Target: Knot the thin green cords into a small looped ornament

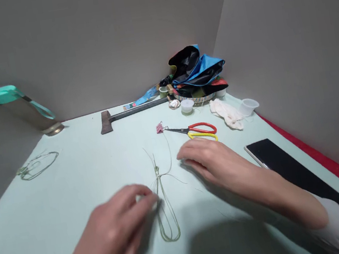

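A thin green cord (165, 205) lies knotted and looped on the pale table (93, 173). My left hand (118, 229) reaches in from the lower left, its fingertips pressed together at the cord's loop just below the knot. My right hand (213, 160) lies palm down to the right of the cord, fingers stretched out flat on the table, holding nothing. One strand of the cord runs up to a pink binder clip (159, 128). Red and yellow scissors (197, 131) lie just beyond my right hand.
A hammer (129, 113) lies at the back. A blue and black bag (196, 71), small pots (187, 105), a white cloth (227, 113) and a plastic cup (248, 106) fill the back right corner. A dark phone (292, 172) lies right; another cord coil (37, 165) left.
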The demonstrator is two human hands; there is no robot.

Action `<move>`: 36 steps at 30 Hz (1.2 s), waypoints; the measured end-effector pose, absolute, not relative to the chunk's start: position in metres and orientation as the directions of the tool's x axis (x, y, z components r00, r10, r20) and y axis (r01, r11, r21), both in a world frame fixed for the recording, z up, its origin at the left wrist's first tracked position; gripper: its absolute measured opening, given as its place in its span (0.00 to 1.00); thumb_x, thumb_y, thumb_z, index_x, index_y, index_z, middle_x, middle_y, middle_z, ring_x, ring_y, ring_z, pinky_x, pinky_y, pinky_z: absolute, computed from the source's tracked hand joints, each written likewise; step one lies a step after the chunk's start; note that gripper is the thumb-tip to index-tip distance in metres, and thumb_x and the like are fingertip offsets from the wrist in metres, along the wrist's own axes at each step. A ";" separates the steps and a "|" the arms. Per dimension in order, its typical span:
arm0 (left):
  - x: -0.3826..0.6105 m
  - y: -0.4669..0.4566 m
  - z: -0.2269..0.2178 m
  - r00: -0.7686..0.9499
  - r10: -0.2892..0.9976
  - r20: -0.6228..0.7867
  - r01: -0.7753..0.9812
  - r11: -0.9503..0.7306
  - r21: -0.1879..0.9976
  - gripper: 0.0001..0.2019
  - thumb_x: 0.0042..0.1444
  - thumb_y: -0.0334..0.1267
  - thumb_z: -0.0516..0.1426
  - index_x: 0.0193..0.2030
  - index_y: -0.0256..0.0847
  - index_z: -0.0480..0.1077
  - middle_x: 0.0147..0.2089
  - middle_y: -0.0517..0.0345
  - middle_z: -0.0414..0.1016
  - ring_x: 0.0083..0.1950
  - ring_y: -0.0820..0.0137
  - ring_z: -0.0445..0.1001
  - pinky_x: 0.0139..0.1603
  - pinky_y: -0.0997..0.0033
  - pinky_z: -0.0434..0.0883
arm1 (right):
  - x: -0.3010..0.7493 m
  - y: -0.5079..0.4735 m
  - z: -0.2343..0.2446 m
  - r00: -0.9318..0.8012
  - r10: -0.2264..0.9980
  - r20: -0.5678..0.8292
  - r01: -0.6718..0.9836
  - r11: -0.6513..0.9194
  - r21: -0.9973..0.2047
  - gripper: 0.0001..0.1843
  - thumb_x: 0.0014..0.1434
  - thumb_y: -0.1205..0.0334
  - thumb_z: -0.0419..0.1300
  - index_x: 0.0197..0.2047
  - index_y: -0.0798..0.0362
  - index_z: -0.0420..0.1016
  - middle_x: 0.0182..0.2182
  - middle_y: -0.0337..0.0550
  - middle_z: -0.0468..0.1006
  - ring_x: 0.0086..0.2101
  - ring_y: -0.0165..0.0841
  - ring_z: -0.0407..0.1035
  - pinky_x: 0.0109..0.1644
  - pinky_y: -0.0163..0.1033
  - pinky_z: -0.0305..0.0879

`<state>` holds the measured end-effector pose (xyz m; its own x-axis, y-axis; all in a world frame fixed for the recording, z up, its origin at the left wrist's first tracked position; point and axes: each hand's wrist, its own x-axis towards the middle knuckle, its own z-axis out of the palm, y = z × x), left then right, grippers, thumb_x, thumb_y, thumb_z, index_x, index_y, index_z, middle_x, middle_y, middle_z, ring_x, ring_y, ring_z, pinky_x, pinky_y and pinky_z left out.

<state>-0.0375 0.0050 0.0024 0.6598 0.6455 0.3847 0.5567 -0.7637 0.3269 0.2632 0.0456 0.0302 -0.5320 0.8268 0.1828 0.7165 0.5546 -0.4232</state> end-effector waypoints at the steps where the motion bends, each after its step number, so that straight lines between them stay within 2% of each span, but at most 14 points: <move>1: -0.039 0.021 0.008 0.622 0.677 0.393 0.581 -0.736 0.348 0.18 0.75 0.26 0.52 0.57 0.47 0.80 0.48 0.54 0.88 0.43 0.64 0.89 0.43 0.69 0.82 | 0.260 0.054 0.026 -0.552 0.817 0.166 0.704 0.563 -0.432 0.14 0.74 0.77 0.58 0.44 0.51 0.81 0.44 0.48 0.86 0.45 0.41 0.77 0.51 0.43 0.70; 3: -0.042 0.052 0.014 0.592 0.712 0.378 0.610 -0.702 0.367 0.15 0.74 0.28 0.54 0.49 0.44 0.82 0.43 0.55 0.89 0.40 0.64 0.88 0.41 0.69 0.81 | 0.256 0.065 0.018 -0.587 0.798 0.135 0.683 0.578 -0.446 0.13 0.76 0.76 0.58 0.46 0.53 0.81 0.47 0.51 0.87 0.48 0.42 0.77 0.54 0.45 0.70; 5: -0.046 0.075 0.012 0.571 0.733 0.368 0.626 -0.680 0.383 0.13 0.74 0.29 0.56 0.46 0.43 0.84 0.42 0.54 0.90 0.38 0.64 0.87 0.37 0.69 0.78 | 0.256 0.071 0.011 -0.609 0.784 0.117 0.669 0.587 -0.456 0.13 0.78 0.76 0.57 0.49 0.53 0.82 0.50 0.52 0.86 0.50 0.43 0.76 0.56 0.46 0.71; 8: -0.047 0.098 0.002 0.564 0.741 0.365 0.625 -0.672 0.398 0.13 0.74 0.31 0.57 0.50 0.41 0.85 0.44 0.51 0.89 0.39 0.62 0.86 0.37 0.66 0.78 | 0.256 0.074 0.004 -0.638 0.763 0.103 0.646 0.604 -0.468 0.14 0.78 0.76 0.57 0.54 0.54 0.83 0.54 0.53 0.85 0.54 0.43 0.74 0.58 0.47 0.70; 11: -0.041 0.112 -0.008 0.589 0.727 0.355 0.605 -0.687 0.404 0.14 0.75 0.33 0.57 0.57 0.40 0.85 0.52 0.45 0.88 0.45 0.58 0.86 0.43 0.62 0.79 | 0.251 0.074 -0.004 -0.668 0.738 0.095 0.625 0.625 -0.467 0.12 0.77 0.75 0.60 0.53 0.53 0.84 0.56 0.53 0.84 0.55 0.44 0.73 0.56 0.46 0.70; 13: -0.036 0.118 -0.012 0.621 0.707 0.339 0.581 -0.705 0.407 0.15 0.76 0.32 0.57 0.57 0.42 0.86 0.56 0.44 0.87 0.51 0.57 0.87 0.49 0.59 0.80 | 0.247 0.073 -0.010 -0.668 0.737 0.103 0.628 0.632 -0.453 0.13 0.77 0.76 0.59 0.49 0.54 0.83 0.54 0.53 0.84 0.53 0.44 0.72 0.52 0.45 0.69; 16: -0.031 0.124 -0.016 0.650 0.687 0.324 0.560 -0.721 0.407 0.15 0.77 0.31 0.56 0.51 0.43 0.86 0.57 0.45 0.87 0.55 0.56 0.87 0.54 0.57 0.81 | 0.241 0.070 -0.018 -0.657 0.743 0.127 0.641 0.640 -0.424 0.16 0.76 0.79 0.54 0.44 0.54 0.81 0.48 0.54 0.83 0.46 0.43 0.68 0.47 0.45 0.66; 20: -0.034 0.122 -0.017 0.655 0.686 0.317 0.561 -0.723 0.403 0.13 0.77 0.31 0.56 0.45 0.43 0.83 0.54 0.47 0.88 0.51 0.58 0.88 0.50 0.59 0.80 | 0.238 0.065 -0.019 -0.648 0.748 0.142 0.645 0.639 -0.420 0.16 0.75 0.79 0.53 0.40 0.56 0.78 0.41 0.51 0.80 0.39 0.40 0.62 0.46 0.46 0.64; 25: -0.037 0.114 -0.014 0.655 0.696 0.295 0.571 -0.711 0.410 0.13 0.78 0.31 0.53 0.46 0.42 0.79 0.55 0.48 0.86 0.45 0.63 0.87 0.42 0.65 0.78 | 0.240 0.059 -0.009 -0.587 0.800 0.128 0.673 0.569 -0.473 0.15 0.76 0.75 0.53 0.37 0.52 0.73 0.35 0.44 0.75 0.35 0.38 0.63 0.40 0.44 0.61; 29: -0.037 0.109 -0.010 0.672 0.696 0.252 0.576 -0.706 0.412 0.10 0.77 0.29 0.53 0.49 0.42 0.76 0.50 0.50 0.85 0.45 0.63 0.86 0.42 0.65 0.78 | 0.243 0.057 -0.002 -0.509 0.855 0.098 0.694 0.475 -0.541 0.15 0.74 0.74 0.53 0.36 0.48 0.68 0.30 0.36 0.70 0.28 0.33 0.61 0.34 0.41 0.58; 32: -0.038 0.105 -0.009 0.671 0.699 0.245 0.580 -0.702 0.413 0.10 0.77 0.29 0.52 0.52 0.42 0.75 0.46 0.52 0.84 0.42 0.63 0.84 0.39 0.65 0.76 | 0.245 0.057 -0.002 -0.479 0.874 0.075 0.686 0.426 -0.589 0.16 0.74 0.74 0.54 0.34 0.47 0.65 0.30 0.35 0.72 0.28 0.33 0.64 0.35 0.40 0.60; 36: -0.037 0.096 -0.009 0.686 0.689 0.234 0.567 -0.708 0.421 0.10 0.79 0.33 0.55 0.56 0.44 0.77 0.47 0.54 0.83 0.43 0.64 0.83 0.41 0.66 0.76 | 0.248 0.059 -0.007 -0.493 0.869 0.048 0.659 0.408 -0.632 0.11 0.73 0.72 0.58 0.38 0.47 0.71 0.34 0.38 0.80 0.33 0.34 0.70 0.38 0.41 0.63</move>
<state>-0.0375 0.0959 -0.0094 0.6862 0.6887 0.2342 0.5669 -0.7080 0.4211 0.2484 0.0588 -0.0073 -0.4926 0.8690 0.0478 0.6588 0.4082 -0.6319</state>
